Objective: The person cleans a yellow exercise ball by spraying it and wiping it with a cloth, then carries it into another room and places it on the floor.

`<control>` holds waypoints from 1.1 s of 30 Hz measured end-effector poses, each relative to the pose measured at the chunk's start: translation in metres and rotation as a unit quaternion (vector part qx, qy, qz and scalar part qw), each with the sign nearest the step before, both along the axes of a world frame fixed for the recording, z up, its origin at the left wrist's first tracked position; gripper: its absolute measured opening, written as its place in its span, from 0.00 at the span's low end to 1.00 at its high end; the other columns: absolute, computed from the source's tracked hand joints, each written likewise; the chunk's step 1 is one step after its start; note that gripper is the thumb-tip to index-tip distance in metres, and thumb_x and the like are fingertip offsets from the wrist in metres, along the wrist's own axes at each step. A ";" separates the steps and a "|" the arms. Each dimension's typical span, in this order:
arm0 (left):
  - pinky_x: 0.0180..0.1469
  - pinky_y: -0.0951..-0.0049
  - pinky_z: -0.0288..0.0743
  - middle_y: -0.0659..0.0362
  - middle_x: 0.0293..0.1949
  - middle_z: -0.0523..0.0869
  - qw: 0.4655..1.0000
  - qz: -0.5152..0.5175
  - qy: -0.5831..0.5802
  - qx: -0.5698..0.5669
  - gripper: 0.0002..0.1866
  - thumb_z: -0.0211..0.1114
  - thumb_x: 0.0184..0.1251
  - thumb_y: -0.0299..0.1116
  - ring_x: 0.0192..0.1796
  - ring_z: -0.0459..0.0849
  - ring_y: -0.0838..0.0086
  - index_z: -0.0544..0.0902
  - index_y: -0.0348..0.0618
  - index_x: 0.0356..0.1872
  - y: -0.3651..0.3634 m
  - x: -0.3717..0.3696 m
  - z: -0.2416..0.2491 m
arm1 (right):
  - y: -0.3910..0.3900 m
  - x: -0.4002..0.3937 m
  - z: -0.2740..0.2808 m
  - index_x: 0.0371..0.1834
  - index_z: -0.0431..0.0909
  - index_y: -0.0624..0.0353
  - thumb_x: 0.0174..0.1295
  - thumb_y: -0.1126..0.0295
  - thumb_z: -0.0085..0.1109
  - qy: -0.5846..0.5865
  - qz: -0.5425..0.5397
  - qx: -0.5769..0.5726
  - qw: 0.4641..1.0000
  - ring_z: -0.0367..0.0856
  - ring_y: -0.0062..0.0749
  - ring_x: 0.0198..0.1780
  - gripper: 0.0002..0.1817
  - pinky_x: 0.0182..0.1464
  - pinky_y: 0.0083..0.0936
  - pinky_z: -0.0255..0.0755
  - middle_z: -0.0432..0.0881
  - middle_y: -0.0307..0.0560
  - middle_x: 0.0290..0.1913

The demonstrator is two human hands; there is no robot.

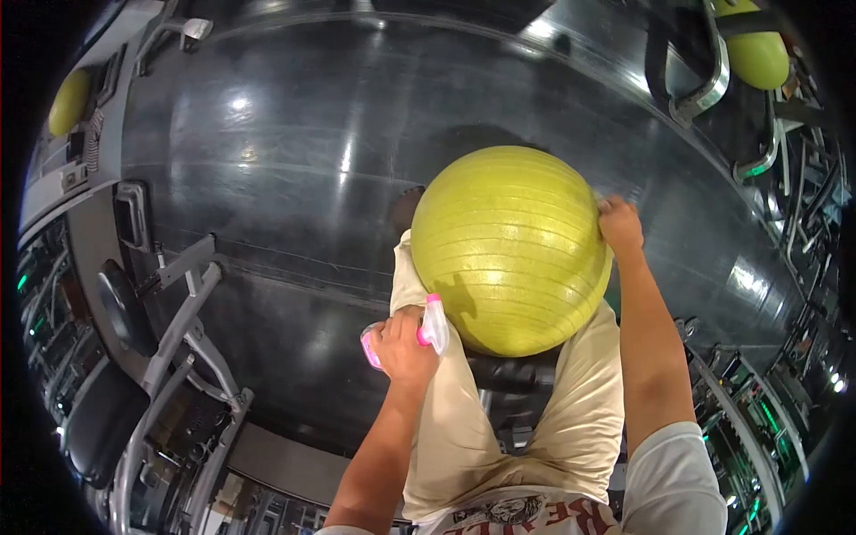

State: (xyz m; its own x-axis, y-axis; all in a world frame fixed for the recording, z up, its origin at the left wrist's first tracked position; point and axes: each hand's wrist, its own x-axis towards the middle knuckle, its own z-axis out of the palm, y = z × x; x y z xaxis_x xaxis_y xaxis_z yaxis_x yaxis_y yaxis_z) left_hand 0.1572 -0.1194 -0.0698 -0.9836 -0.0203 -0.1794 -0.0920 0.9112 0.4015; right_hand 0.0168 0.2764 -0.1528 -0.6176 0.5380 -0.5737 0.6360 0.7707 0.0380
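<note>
A large yellow-green exercise ball (508,245) with ridges round it rests between my knees, against my light trousers. My left hand (406,343) is wrapped round a spray bottle (434,323) with a pink and clear head, held at my left thigh just left of the ball. The bottle's pink body partly shows behind my fingers. At the ball's right side, my right hand (621,225) has its fingers curled in close to the surface. Whatever those fingers hold, I cannot tell.
Around me is a shiny dark floor (294,160). A padded exercise machine (192,312) stands on the left, with metal-framed equipment (709,85) at upper right. Another exercise ball (756,58) is at upper right, and a yellow ball (69,102) shows at far left.
</note>
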 end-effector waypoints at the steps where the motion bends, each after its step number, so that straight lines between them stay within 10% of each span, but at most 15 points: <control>1: 0.55 0.57 0.68 0.59 0.45 0.89 1.000 0.006 0.000 -0.008 0.16 0.73 0.54 0.30 0.46 0.86 0.60 0.84 0.47 0.45 0.001 -0.001 -0.002 | 0.011 0.000 -0.013 0.63 0.83 0.46 0.73 0.58 0.52 0.001 -0.014 -0.008 1.000 0.79 0.61 0.67 0.20 0.68 0.51 0.74 0.80 0.56 0.65; 5: 0.60 0.54 0.67 0.61 0.46 0.88 0.999 0.025 -0.031 -0.020 0.16 0.72 0.54 0.31 0.49 0.86 0.62 0.84 0.50 0.46 0.007 0.000 -0.009 | 0.012 -0.030 -0.080 0.64 0.81 0.57 0.74 0.55 0.51 -0.012 0.092 -0.045 0.995 0.80 0.64 0.65 0.24 0.66 0.53 0.74 0.84 0.57 0.61; 7: 0.62 0.52 0.66 0.62 0.47 0.87 0.998 0.026 -0.054 -0.017 0.16 0.71 0.55 0.31 0.51 0.85 0.62 0.84 0.51 0.47 0.009 -0.001 -0.010 | -0.099 -0.077 -0.006 0.66 0.81 0.57 0.76 0.54 0.48 -0.021 0.055 -0.022 0.998 0.80 0.60 0.67 0.25 0.66 0.53 0.73 0.83 0.54 0.66; 18: 0.65 0.53 0.65 0.58 0.48 0.86 0.995 0.038 -0.086 -0.013 0.22 0.73 0.48 0.26 0.54 0.84 0.59 0.82 0.49 0.49 0.013 -0.006 -0.011 | -0.302 -0.062 -0.034 0.59 0.89 0.42 0.71 0.60 0.53 -0.067 0.468 -0.117 0.873 0.73 0.46 0.71 0.19 0.68 0.62 0.59 0.80 0.43 0.68; 26: 0.64 0.54 0.65 0.58 0.48 0.86 0.995 0.045 -0.086 -0.006 0.20 0.72 0.50 0.26 0.53 0.84 0.59 0.83 0.48 0.48 0.005 -0.007 -0.008 | -0.096 -0.079 0.008 0.62 0.85 0.38 0.72 0.58 0.54 0.006 0.146 -0.034 0.989 0.77 0.49 0.69 0.19 0.68 0.43 0.76 0.79 0.44 0.67; 28: 0.64 0.54 0.65 0.58 0.48 0.86 0.995 0.054 -0.081 -0.002 0.20 0.72 0.50 0.26 0.53 0.84 0.59 0.83 0.48 0.48 0.004 -0.006 -0.007 | 0.005 -0.032 -0.032 0.63 0.85 0.43 0.70 0.54 0.57 0.028 0.265 -0.036 0.963 0.79 0.47 0.66 0.21 0.68 0.38 0.75 0.85 0.48 0.62; 33: 0.64 0.54 0.64 0.58 0.48 0.84 0.992 0.062 -0.107 0.012 0.22 0.73 0.48 0.26 0.54 0.83 0.59 0.84 0.49 0.49 0.002 -0.008 -0.005 | 0.055 0.051 -0.022 0.60 0.84 0.55 0.77 0.47 0.51 0.057 -0.330 -0.203 0.920 0.82 0.35 0.43 0.26 0.38 0.42 0.77 0.85 0.52 0.47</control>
